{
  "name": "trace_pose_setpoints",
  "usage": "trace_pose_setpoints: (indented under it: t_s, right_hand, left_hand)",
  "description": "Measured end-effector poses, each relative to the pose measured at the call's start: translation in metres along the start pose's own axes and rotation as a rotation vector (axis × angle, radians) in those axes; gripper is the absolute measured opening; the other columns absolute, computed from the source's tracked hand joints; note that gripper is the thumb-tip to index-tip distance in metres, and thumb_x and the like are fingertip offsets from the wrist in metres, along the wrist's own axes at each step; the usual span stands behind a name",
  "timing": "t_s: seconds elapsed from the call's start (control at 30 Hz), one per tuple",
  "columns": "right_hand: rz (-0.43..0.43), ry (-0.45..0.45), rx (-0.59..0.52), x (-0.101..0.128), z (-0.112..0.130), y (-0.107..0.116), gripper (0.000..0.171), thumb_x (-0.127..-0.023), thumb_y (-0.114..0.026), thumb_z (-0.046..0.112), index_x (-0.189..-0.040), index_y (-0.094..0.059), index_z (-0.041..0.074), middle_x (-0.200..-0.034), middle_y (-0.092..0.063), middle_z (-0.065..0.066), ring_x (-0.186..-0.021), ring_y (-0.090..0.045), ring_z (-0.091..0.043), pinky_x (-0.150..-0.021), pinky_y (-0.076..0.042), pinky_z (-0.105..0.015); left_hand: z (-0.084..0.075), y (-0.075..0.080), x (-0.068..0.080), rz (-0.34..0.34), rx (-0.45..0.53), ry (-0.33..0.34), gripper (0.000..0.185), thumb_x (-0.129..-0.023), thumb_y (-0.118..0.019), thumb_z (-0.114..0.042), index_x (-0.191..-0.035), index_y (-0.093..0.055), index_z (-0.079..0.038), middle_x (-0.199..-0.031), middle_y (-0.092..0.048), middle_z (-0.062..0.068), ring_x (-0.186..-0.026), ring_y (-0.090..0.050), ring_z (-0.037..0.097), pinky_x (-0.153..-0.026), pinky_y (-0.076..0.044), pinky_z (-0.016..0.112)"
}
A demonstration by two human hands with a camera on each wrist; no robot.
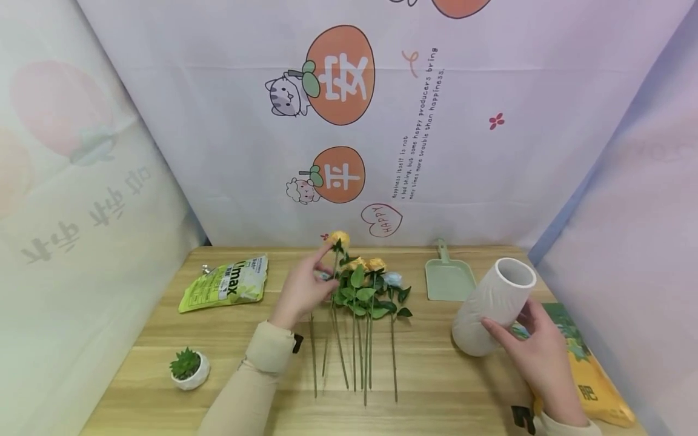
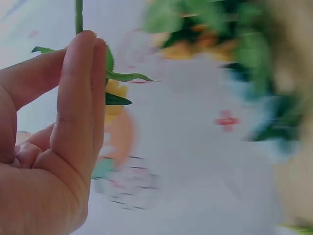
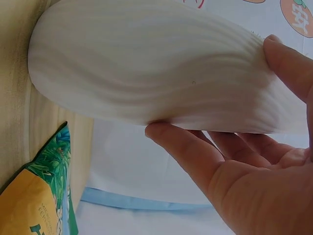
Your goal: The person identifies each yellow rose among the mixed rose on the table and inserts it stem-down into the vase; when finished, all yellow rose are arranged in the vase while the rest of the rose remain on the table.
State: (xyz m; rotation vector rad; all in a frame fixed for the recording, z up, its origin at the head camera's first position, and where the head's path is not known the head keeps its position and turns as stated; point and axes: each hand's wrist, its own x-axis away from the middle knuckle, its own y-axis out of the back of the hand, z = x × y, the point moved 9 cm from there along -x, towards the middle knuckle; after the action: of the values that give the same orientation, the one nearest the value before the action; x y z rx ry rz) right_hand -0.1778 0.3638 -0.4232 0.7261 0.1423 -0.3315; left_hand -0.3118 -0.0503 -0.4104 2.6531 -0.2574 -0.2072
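**Wooden table, one stem lifted, one vase gripped**

Wooden and pale, the table (image 1: 436, 375) is carrying everything. Towards its left edge a green-and-white pouch (image 1: 226, 283) is lying flat near the back, and a small potted succulent (image 1: 188, 367) is sitting closer to the front edge.

Right of these, the left hand (image 1: 302, 290) is reaching in over the middle of the table and pinching a single yellow rose (image 1: 339, 238) by its stem, thumb and fingers closed on it just below the bloom. The flower is standing up higher than the others, its head nearest the back edge. In the left wrist view the fingers (image 2: 80, 98) are lying together against the thin green stem, with leaves poking out beside them.

Just right of that hand, touching its fingertips, a bunch of roses (image 1: 365, 290) is lying on the wood, heads towards the back edge, long stems fanning towards the front.

Farther right a green dustpan-shaped scoop (image 1: 449, 278) is resting near the back edge. Near the right edge the right hand (image 1: 537, 354) is holding a white ribbed vase (image 1: 493, 306), fingers and thumb curled round its lower body; the vase is tilting, its mouth leaning towards the back right corner, well apart from the lifted rose. A yellow-and-green bag (image 1: 591, 381) is lying under that hand, along the right edge.
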Motion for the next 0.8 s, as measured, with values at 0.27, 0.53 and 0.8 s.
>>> trace_pose_setpoints:
  t_s: [0.27,0.53,0.8]
  right_hand:
    - [-0.001,-0.01,0.015,0.002,0.001,0.003,0.084,-0.092,-0.089,0.041,-0.156,-0.047,0.005,-0.146,-0.059,-0.031,-0.128,-0.06,-0.056,-0.086,-0.065,-0.036]
    - [-0.008,0.012,-0.007,0.002,0.004,0.001,0.084,-0.093,-0.088,0.039,-0.156,-0.046,0.004,-0.147,-0.058,-0.031,-0.129,-0.06,-0.056,-0.098,-0.055,-0.064]
    - [-0.021,0.038,-0.019,0.006,0.006,0.002,0.082,-0.094,-0.088,0.036,-0.155,-0.046,0.001,-0.145,-0.058,-0.033,-0.128,-0.06,-0.057,-0.097,-0.056,-0.064]
  left_hand:
    - [-0.136,0.0,-0.025,-0.012,0.321,-0.32,0.093,-0.093,-0.082,0.003,-0.164,-0.043,-0.043,-0.119,-0.074,0.007,-0.081,-0.079,0.025,-0.072,-0.068,0.04]
    - [-0.239,-0.013,-0.038,-0.103,0.633,-0.588,0.085,-0.095,-0.078,0.006,-0.164,-0.047,-0.033,-0.119,-0.073,0.009,-0.089,-0.079,0.027,-0.076,-0.068,0.044]
    - [-0.281,-0.048,-0.049,-0.163,0.815,-0.66,0.086,-0.093,-0.075,0.015,-0.164,-0.049,-0.026,-0.115,-0.072,0.011,-0.086,-0.078,0.023,-0.077,-0.068,0.045]
